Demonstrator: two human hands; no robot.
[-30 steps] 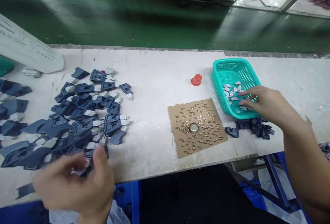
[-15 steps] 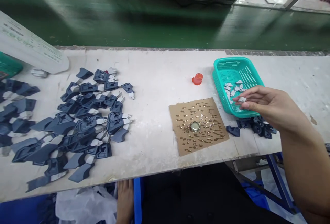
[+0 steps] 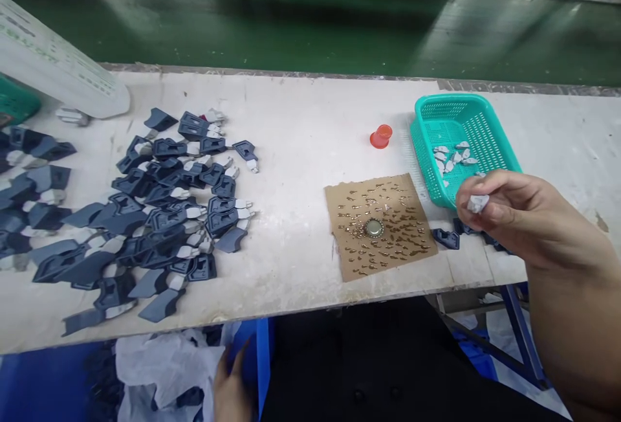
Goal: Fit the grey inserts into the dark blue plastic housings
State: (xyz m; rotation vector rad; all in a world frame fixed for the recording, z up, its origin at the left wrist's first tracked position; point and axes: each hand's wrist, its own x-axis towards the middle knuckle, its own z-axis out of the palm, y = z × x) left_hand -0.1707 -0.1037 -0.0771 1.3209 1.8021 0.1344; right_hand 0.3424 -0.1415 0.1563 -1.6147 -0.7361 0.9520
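Observation:
My right hand (image 3: 514, 215) is closed, pinching a small light grey plastic piece (image 3: 478, 203) between thumb and fingers over the near right side of a green basket (image 3: 495, 131). Several similar grey pieces (image 3: 455, 160) lie in that basket. Below the table edge, my left hand (image 3: 233, 386) is inside a blue bin (image 3: 262, 360), beside a white plastic bag (image 3: 165, 367). Its fingers look apart, with nothing visible in them, though they are slightly blurred. Dark blue-grey parts (image 3: 446, 238) lie by the basket, partly hidden behind my right hand.
Many dark blue-grey parts with light grey ends (image 3: 165, 228) spread over the table's left side. A cardboard piece (image 3: 349, 266) dotted with brown glossy drops carries a bottle cap (image 3: 374, 228). Behind it stands a small red cup (image 3: 381, 136). A white bottle (image 3: 63, 66) lies far left.
My right hand has drawn slightly nearer and right, the grey piece turned in its fingers. My left hand has shifted lower in the bin, its fingers spreading. The view has tilted down a little.

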